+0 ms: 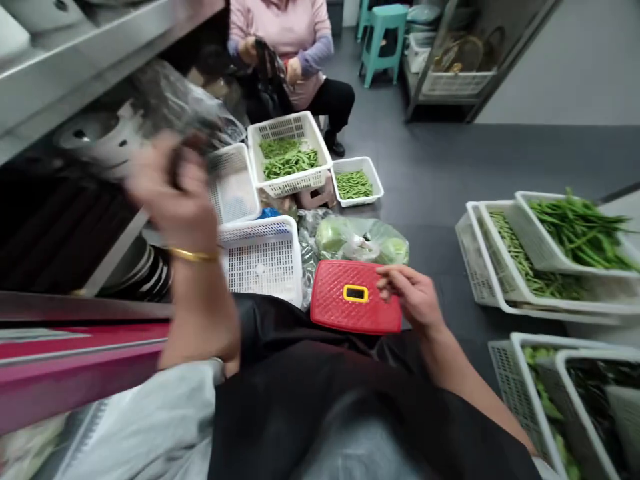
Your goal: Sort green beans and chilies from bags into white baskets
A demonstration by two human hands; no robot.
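Dark grey floor here, a kitchen back room, and from the left a steel shelf [65,73] runs well above and to the left of the red plastic case [340,300], the landmark for everything. Up left of that case, the left hand [170,190] is raised, a gold bangle [193,253] on the wrist, blurred but curled closed on a clear plastic bag [180,100]! Just above the case sits an empty-looking white basket [263,263], and beyond it a bigger basket of green beans [287,153], right in front of a seated person in a pink top [280,27] whose hands work at a dark bag [267,73]. A bag of pale green vegetables [350,240] touches the case's far edge. And the right hand [413,297]? Loosely open, palm down, fingertips on the case's right edge. Further right of the case, stacked white baskets of long green beans [550,253] line the floor.
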